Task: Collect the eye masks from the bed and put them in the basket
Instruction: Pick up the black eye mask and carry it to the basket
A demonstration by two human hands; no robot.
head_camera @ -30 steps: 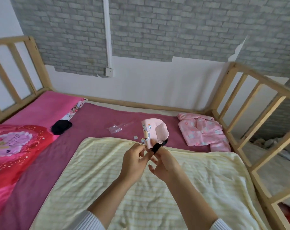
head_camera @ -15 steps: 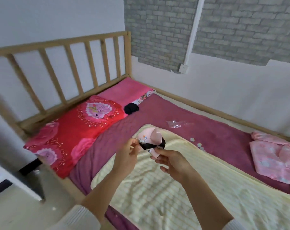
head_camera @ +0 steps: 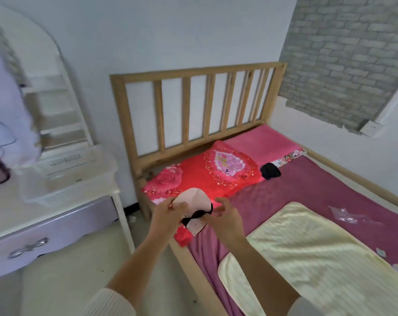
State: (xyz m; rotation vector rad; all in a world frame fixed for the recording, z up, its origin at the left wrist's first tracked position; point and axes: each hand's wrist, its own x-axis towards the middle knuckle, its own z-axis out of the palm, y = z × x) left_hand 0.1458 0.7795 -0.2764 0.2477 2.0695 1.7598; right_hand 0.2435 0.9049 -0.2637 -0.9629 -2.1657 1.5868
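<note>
Fingers of both hands pinching the pink eye mask, printed face hidden.

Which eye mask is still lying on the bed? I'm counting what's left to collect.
The black eye mask, lying by the red pillow. The pink eye mask is off the bed, held between the left hand and right hand.

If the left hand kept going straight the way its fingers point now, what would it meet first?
The left hand already pinches the pink eye mask and points up-right. Beyond the mask, it would probably reach the red pillow first, though depth is hard to judge.
</note>
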